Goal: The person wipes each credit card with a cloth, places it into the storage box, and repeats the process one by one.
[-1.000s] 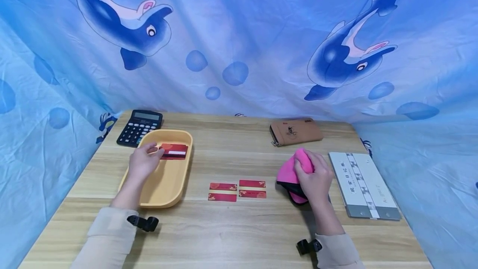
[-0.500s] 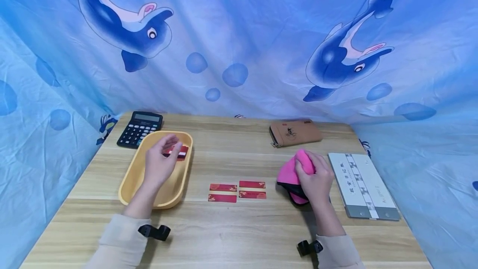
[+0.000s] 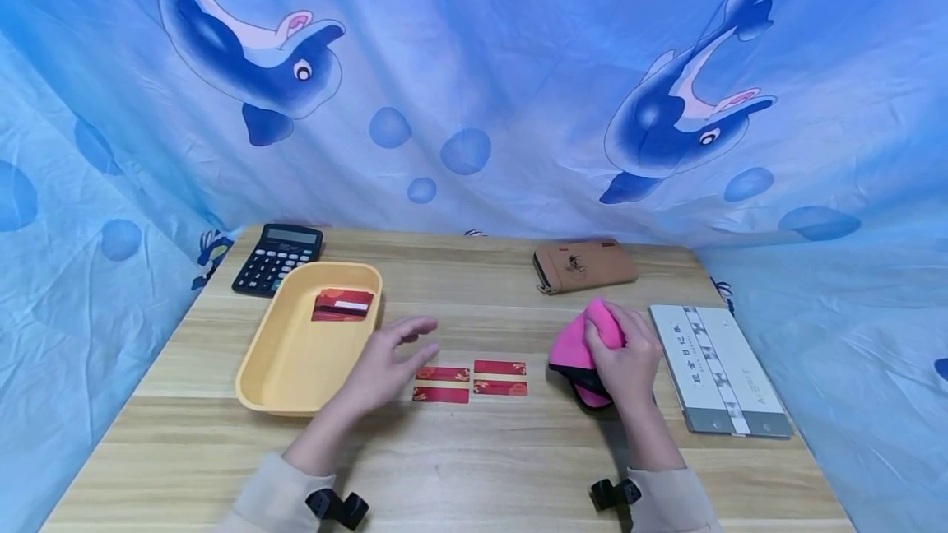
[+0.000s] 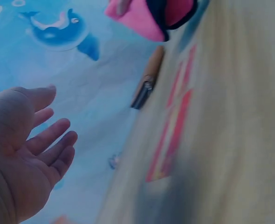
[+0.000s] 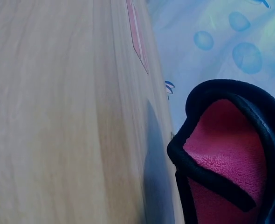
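My left hand (image 3: pixel 385 364) hovers between the tray and the red cards, fingers spread and loosely bent, holding nothing. Its fingertips come close to the left of two red cards (image 3: pixel 440 395) with a pale gold band, lying side by side on the table. In the yellow tray (image 3: pixel 274 360), several more red cards (image 3: pixel 329 312) lie stacked, the top one showing a dark stripe and a white strip. At the right, my right hand (image 3: pixel 629 352) grips a bunched pink cloth (image 3: pixel 573 340) with black edging. The right wrist view shows the cloth's fuzzy pink face (image 5: pixel 226 144) folded over.
A black calculator (image 3: pixel 277 257) sits behind the tray. The brown zip wallet (image 3: pixel 585 264) lies at the back right. To the right of the cloth is a grey-white ledger book (image 3: pixel 718 368). A blue dolphin curtain (image 3: pixel 474 64) hangs behind the table.
My left hand has let go of the card in the tray and swung right, out over the table towards the loose cards. The right hand keeps its grip on the cloth in place.
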The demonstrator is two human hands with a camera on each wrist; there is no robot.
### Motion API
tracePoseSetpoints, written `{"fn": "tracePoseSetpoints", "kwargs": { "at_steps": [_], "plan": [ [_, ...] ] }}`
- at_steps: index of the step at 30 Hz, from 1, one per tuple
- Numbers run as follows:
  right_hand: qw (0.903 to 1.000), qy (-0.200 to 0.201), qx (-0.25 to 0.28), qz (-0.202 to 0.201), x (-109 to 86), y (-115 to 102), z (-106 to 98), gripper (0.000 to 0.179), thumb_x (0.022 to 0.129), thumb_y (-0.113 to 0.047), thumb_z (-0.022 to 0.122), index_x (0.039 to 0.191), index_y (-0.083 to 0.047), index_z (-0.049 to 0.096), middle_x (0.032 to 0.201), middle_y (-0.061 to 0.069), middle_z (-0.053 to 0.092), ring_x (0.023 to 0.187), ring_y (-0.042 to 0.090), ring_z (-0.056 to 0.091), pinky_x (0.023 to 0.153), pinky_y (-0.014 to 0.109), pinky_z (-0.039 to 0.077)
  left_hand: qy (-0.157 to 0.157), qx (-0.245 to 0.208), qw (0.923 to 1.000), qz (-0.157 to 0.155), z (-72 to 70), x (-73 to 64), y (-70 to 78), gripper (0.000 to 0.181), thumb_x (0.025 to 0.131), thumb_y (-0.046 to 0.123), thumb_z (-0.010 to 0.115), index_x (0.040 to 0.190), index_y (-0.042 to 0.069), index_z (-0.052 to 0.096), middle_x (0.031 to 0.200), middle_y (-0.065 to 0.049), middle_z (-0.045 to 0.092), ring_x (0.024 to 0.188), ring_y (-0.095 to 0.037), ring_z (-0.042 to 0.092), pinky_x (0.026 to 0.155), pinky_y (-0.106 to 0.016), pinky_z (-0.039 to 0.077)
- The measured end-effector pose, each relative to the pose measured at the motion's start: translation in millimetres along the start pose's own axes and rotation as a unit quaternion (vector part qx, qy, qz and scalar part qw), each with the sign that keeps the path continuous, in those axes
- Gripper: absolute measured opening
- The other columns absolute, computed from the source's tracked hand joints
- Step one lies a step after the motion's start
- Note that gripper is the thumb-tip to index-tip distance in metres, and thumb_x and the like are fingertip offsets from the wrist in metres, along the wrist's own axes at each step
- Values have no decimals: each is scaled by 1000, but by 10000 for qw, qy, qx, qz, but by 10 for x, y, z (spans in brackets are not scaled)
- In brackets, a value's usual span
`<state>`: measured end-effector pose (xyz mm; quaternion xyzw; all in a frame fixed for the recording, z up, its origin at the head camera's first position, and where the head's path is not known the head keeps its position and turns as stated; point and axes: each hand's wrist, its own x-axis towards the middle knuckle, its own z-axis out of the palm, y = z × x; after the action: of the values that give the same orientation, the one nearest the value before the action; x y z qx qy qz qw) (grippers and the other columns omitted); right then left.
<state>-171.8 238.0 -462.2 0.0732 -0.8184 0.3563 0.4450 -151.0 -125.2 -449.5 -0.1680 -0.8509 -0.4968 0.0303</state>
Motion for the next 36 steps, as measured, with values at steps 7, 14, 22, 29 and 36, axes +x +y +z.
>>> {"fn": "tracePoseSetpoints", "kwargs": {
  "at_steps": [7,14,22,29,36],
  "plan": [
    [9999,-88,-47,67,-20,7,-13,35,76,-5,83,110,-1,77,102,14,75,88,34,71,83,6,42,-714,125,9972,-186,221,-131,-149,49,91,22,78,136,9,62,132,-5,64,124,-25,59,107,-51,48],
    [10000,-82,-51,-3,-27,13,-14,35,74,-5,84,108,-1,77,102,13,75,89,33,71,82,8,44,-593,478,9968,-237,316,-249,-349,60,79,16,89,132,8,64,131,-3,62,126,-23,55,112,-47,43],
    [9998,-142,-122,-54,-28,23,-11,35,74,-6,84,108,-3,78,102,12,75,88,32,71,79,12,46,-419,593,9960,-513,350,-302,-480,70,76,11,90,139,7,59,133,-6,62,129,-27,54,114,-48,40],
    [9996,-200,-144,-116,-40,36,-10,35,74,-6,84,109,-2,77,102,13,75,88,32,72,80,9,45,-484,1047,9926,-384,361,-283,-479,64,75,13,90,134,11,64,125,-1,65,121,-23,54,109,-46,42],
    [9993,-300,-226,-75,-54,38,-8,36,76,-10,84,109,-1,77,103,14,75,89,32,72,78,12,45,-373,1124,9922,-389,363,-298,-476,57,74,16,92,125,14,68,120,2,63,116,-22,53,105,-45,42]
  ]
}}
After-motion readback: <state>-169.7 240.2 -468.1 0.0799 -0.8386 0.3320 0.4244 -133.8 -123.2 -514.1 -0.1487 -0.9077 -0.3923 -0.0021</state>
